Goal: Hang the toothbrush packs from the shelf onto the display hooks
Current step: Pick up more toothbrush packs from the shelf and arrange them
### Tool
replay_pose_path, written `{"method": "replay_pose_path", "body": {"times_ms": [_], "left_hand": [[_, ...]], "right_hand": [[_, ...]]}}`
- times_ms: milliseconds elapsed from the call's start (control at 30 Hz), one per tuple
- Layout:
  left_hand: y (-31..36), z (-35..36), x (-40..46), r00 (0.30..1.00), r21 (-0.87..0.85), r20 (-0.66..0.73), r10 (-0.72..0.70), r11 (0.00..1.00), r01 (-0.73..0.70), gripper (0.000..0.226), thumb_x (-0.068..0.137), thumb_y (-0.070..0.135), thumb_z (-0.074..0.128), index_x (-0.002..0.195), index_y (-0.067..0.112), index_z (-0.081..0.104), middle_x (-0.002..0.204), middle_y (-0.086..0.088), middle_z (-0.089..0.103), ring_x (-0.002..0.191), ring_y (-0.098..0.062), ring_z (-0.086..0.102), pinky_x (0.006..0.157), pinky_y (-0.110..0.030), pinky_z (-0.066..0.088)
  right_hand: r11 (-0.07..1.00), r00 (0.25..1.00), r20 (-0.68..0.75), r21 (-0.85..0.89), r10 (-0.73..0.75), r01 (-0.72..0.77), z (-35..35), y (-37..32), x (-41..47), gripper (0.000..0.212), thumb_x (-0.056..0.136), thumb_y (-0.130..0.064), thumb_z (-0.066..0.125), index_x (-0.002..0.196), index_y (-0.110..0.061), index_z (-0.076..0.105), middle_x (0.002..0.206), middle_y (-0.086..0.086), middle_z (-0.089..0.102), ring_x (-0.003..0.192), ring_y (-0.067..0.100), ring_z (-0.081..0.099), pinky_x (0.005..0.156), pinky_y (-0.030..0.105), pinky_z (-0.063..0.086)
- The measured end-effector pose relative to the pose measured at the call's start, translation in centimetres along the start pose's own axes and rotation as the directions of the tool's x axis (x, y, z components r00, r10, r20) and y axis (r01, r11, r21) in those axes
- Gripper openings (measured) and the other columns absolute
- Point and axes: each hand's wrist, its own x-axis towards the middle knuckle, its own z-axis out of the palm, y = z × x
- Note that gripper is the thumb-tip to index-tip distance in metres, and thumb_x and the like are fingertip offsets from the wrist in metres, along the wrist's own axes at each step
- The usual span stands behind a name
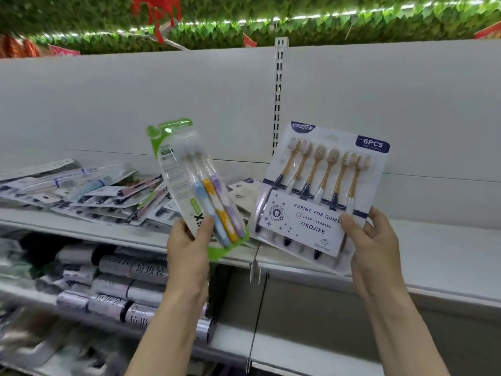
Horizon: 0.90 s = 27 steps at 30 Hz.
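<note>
Pinching packs: left hand (187, 240) green three-brush pack (195, 180), right hand (371, 240) probably six-brush pack (320, 191).

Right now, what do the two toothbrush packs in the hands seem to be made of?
Green-edged pack: probably printed card under a clear glossy plastic blister; light glints off it. Six-brush pack: likewise shiny clear plastic over a white and purple printed card. The left hand and the right hand each hold one.

Shop aisle: white retail shelf (433, 256), slotted upright (278, 99), piled toothbrush packs (89, 194), stocked rolls (122, 283) below.
</note>
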Motion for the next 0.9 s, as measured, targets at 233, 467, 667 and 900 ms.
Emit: {"method": "replay_pose_path", "body": {"times_ms": [233,467,667,900], "left_hand": [[1.8,-11.3,-0.1,0.998,-0.057,0.003,-0.061,0.996,0.061,0.024,0.089,0.007,0.064,0.112,0.011,0.066,0.106,-0.007,0.075,0.102,-0.025,0.070,0.086,-0.038,0.055],[5.8,-30.5,3.7,0.984,0.064,-0.135,-0.113,0.990,0.123,0.019,0.089,0.000,0.067,0.106,0.009,0.065,0.102,-0.009,0.076,0.101,-0.028,0.070,0.093,-0.046,0.054],[9.0,-47.5,6.4,0.927,0.187,-0.369,-0.062,0.972,0.140,0.033,0.087,0.013,0.073,0.116,0.014,0.057,0.110,-0.005,0.071,0.098,-0.023,0.069,0.083,-0.038,0.056],[13.2,-64.0,10.6,0.868,0.316,-0.492,0.072,0.943,0.101,0.041,0.086,0.005,0.073,0.118,0.017,0.051,0.103,0.005,0.066,0.089,-0.006,0.064,0.069,-0.020,0.049]], "right_hand": [[0.999,0.989,0.141,-0.005,0.049,-0.049,10.5,2.0,-7.8,0.033,0.095,-0.007,0.063,0.125,-0.016,0.057,0.105,0.006,0.076,0.099,0.026,0.073,0.091,0.057,0.056],[0.998,0.935,0.350,-0.026,0.058,-0.052,26.7,7.0,-19.2,0.024,0.095,-0.007,0.063,0.115,-0.021,0.062,0.104,0.001,0.075,0.094,0.014,0.073,0.077,0.031,0.062],[0.993,0.865,0.489,-0.055,0.115,-0.101,42.5,14.7,-29.1,0.025,0.095,-0.001,0.063,0.104,-0.024,0.063,0.097,0.001,0.075,0.086,0.011,0.071,0.073,0.024,0.057],[0.988,0.765,0.626,-0.098,0.153,-0.117,59.0,20.8,-36.5,0.022,0.094,-0.006,0.065,0.104,-0.026,0.062,0.103,0.000,0.073,0.090,0.009,0.072,0.071,0.021,0.057]]}}
